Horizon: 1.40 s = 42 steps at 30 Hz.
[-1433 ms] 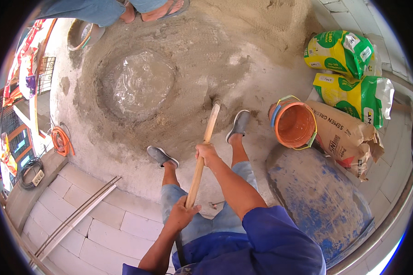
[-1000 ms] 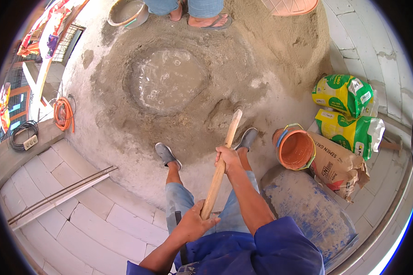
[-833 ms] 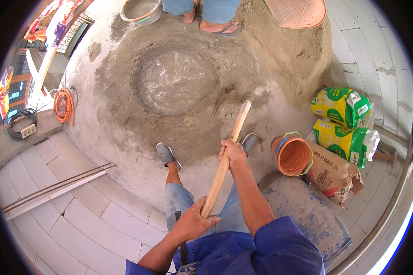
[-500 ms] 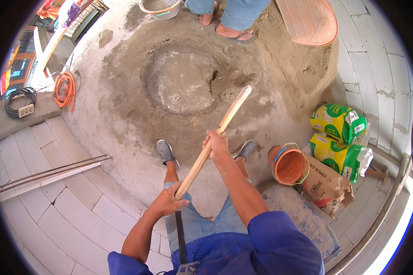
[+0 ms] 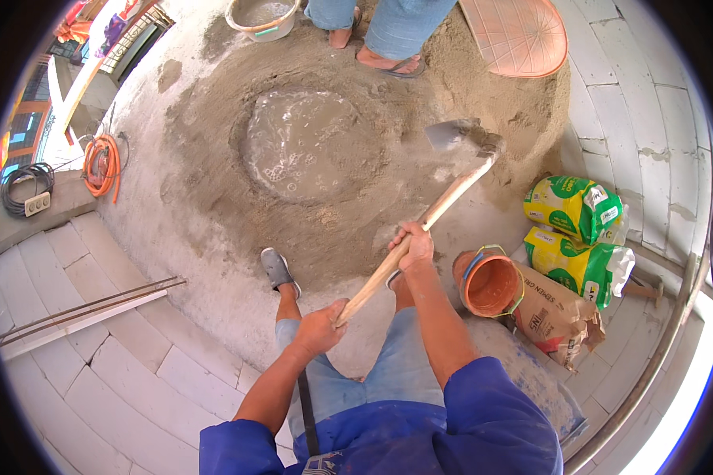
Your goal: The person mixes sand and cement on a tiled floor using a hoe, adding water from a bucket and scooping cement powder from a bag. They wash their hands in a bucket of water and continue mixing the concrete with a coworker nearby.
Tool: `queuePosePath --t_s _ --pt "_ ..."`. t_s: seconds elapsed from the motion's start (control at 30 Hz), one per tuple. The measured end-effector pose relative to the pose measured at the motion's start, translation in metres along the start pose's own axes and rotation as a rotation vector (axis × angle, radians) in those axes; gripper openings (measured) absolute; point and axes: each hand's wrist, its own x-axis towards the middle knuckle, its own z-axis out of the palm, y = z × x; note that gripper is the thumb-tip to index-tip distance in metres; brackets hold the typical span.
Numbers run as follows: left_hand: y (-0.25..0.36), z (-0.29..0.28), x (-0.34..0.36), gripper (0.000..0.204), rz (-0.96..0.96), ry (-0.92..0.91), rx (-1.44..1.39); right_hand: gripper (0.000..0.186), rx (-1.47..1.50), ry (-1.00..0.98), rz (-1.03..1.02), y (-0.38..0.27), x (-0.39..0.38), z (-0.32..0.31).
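Both my hands are closed round the wooden handle of a hoe (image 5: 450, 204), which slants up and away to the right. My left hand (image 5: 321, 328) grips the near end by my thigh. Farther up the handle is my right hand (image 5: 413, 245). The hoe's metal blade shows at the far end, over the right side of the sand, pointing left. To its left lies a round pool of wet grey mortar (image 5: 293, 146), ringed by damp sand (image 5: 198, 158).
Another person's feet (image 5: 388, 63) in sandals stand at the far side, beside a basin (image 5: 263, 17) and a pink round-edged tray (image 5: 519, 36). On the right are an orange bucket (image 5: 489, 286), a brown paper sack (image 5: 553, 321) and yellow-green bags (image 5: 574, 207). Coiled orange hose (image 5: 101, 168) lies left.
The hoe has swung right and its blade, formerly down in the mix at the pool's right edge, is now out over the sand. Both hands moved right with it, and mortar fills the pool's right edge.
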Motion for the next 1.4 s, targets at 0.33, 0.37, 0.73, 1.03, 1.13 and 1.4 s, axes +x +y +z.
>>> queuePosePath --t_s 0.33,0.37,0.73,1.03,1.13,1.4 --pt "0.136 0.035 0.013 0.062 -0.162 -0.209 -0.579 0.016 -0.286 0.115 0.212 -0.018 0.062 -0.121" --pt "0.139 0.03 0.012 0.064 -0.177 -0.217 -0.671 0.02 -0.313 0.099 0.257 -0.014 0.065 -0.126" --pt "-0.012 0.072 -0.089 0.094 -0.708 0.107 0.248 0.016 -0.149 0.021 0.577 0.068 0.036 -0.118" --pt "-0.02 0.043 -0.072 0.085 -0.946 0.054 0.159 0.008 -0.266 -0.244 0.51 -0.001 -0.09 -0.101" --pt "-0.026 0.032 -0.072 0.083 -0.952 0.029 0.117 0.02 -0.221 -0.191 0.448 -0.008 -0.128 -0.104" --pt "-0.048 0.003 -0.087 0.077 -0.918 0.08 0.035 0.04 -0.457 -0.046 0.303 -0.025 -0.221 -0.086"
